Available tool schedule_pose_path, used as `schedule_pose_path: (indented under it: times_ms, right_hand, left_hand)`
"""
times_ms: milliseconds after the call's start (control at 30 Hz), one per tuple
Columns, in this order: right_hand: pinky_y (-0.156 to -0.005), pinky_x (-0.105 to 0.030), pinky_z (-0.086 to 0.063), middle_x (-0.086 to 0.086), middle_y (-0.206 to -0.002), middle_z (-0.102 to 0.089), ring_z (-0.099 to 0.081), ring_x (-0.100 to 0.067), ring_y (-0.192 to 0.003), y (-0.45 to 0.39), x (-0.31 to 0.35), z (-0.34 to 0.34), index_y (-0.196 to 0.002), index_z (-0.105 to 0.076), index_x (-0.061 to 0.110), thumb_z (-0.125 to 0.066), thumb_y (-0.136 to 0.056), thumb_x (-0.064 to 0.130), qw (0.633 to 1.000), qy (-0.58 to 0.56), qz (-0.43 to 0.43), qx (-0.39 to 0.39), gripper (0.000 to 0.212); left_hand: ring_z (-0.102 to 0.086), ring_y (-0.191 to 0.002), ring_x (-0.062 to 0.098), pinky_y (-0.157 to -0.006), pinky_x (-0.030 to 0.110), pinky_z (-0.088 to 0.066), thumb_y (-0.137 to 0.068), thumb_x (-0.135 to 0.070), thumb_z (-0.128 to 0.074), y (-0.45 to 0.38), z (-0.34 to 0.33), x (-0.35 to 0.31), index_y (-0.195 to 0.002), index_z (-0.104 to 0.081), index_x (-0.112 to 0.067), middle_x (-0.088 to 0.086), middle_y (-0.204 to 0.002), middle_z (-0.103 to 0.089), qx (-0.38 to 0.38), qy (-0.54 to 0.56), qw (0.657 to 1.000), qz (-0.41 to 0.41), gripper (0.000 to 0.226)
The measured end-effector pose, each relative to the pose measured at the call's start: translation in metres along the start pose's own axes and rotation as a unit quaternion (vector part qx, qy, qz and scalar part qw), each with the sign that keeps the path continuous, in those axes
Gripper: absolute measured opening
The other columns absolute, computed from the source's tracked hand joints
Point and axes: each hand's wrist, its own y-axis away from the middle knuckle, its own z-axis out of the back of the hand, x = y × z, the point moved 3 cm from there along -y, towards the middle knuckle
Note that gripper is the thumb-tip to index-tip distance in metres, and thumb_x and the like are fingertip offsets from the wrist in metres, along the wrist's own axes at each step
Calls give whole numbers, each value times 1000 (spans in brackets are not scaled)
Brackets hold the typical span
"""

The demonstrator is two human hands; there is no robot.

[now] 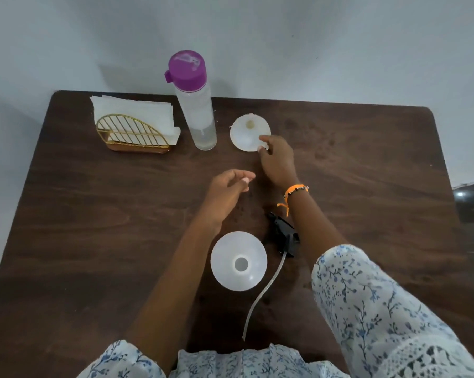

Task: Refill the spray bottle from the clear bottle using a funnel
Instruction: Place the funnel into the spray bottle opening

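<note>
Right hand [278,159] pinching the near rim of the translucent white plastic funnel [249,132], thumb and fingertips closed in a light grip on its edge, funnel lying mouth-up on the dark brown wooden bench [94,219]. Left hand [227,190] hovering with fingers loosely curled, holding nothing. Frosted white spray bottle [238,261] standing open-necked near the body, between the forearms; its black trigger head with dip tube [283,236] lying just beside it, under the right forearm. Tall clear bottle with purple cap [196,105] upright, capped, left of the funnel. Likely risks: thin rim slipping from so slight a pinch; forearm brushing the light bottle over; dragging the trigger head. Gold wire holder of white napkins [133,130] at far left, well clear.
</note>
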Motion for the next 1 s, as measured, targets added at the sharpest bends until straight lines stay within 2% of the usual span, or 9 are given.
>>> schedule_pose_path:
  times_ms: [133,233,333,433,500,600,733,900,1000]
  right_hand:
    - [-90,-19,-41,-7,-115,-64,-57,-18,-108,26,-9,12,-104,-67,9,-50,-87,1,990,-96,-55,-85,24]
    - [-85,-26,-46,-1,-110,-63,-56,-15,-102,47,-6,28,-95,-66,13,-46,-86,-3,976,-146,-83,-137,27]
    - [-74,-26,-46,3,-109,-59,-54,-16,-99,74,2,42,-94,-62,17,-39,-80,-9,969,-180,-69,-154,37]
    - [-66,-26,-47,-8,-109,-59,-55,-19,-92,104,11,53,-99,-57,26,-36,-78,-9,955,-241,-53,-166,46]
    - [-61,-20,-48,-12,-104,-59,-56,-16,-85,124,17,60,-110,-52,24,-35,-82,-9,940,-293,-60,-166,47]
    - [-59,-18,-48,-5,-86,-59,-54,-10,-71,148,25,70,-122,-45,21,-37,-85,-6,929,-329,-69,-154,47]
    - [-54,-17,-42,0,-71,-54,-47,-6,-62,169,36,80,-118,-50,23,-37,-84,-4,937,-317,-56,-136,45]
    - [-51,-17,-38,-5,-80,-56,-45,-10,-64,192,47,89,-110,-63,18,-38,-83,-4,945,-309,-22,-109,43]
    - [-48,-16,-37,-5,-87,-59,-44,-9,-62,203,52,91,-108,-66,17,-39,-83,-6,946,-310,-8,-98,43]
  left_hand:
    - [-61,-100,7,-78,15,-45,-96,-18,-49,17,3,7,-100,-66,-24,-9,-105,-65,11,-1,1000,-1,18]
    - [-62,-101,8,-80,17,-46,-95,-18,-50,31,8,6,-100,-65,-26,-8,-107,-66,-3,8,1000,-15,17]
    - [-61,-101,5,-79,17,-45,-95,-19,-51,45,17,2,-103,-64,-26,-10,-109,-65,-13,-10,999,-33,17]
    - [-61,-102,7,-85,21,-45,-95,-18,-52,60,25,2,-104,-64,-25,-11,-109,-66,-24,-10,998,-58,17]
    - [-63,-100,10,-89,25,-47,-95,-18,-51,72,27,4,-102,-65,-23,-9,-107,-67,-28,10,997,-75,16]
    - [-66,-94,12,-92,31,-51,-96,-22,-50,90,25,10,-102,-66,-20,-5,-104,-69,-36,34,995,-89,17]
    - [-64,-91,9,-92,33,-49,-95,-26,-52,109,20,15,-104,-65,-18,-6,-102,-69,-15,42,993,-113,17]
    - [-62,-89,-3,-86,25,-48,-97,-22,-50,124,19,20,-101,-67,-17,-10,-99,-68,25,-1,986,-166,19]
    - [-62,-89,-3,-87,24,-47,-99,-21,-47,128,21,24,-100,-67,-16,-10,-99,-68,16,9,985,-169,21]
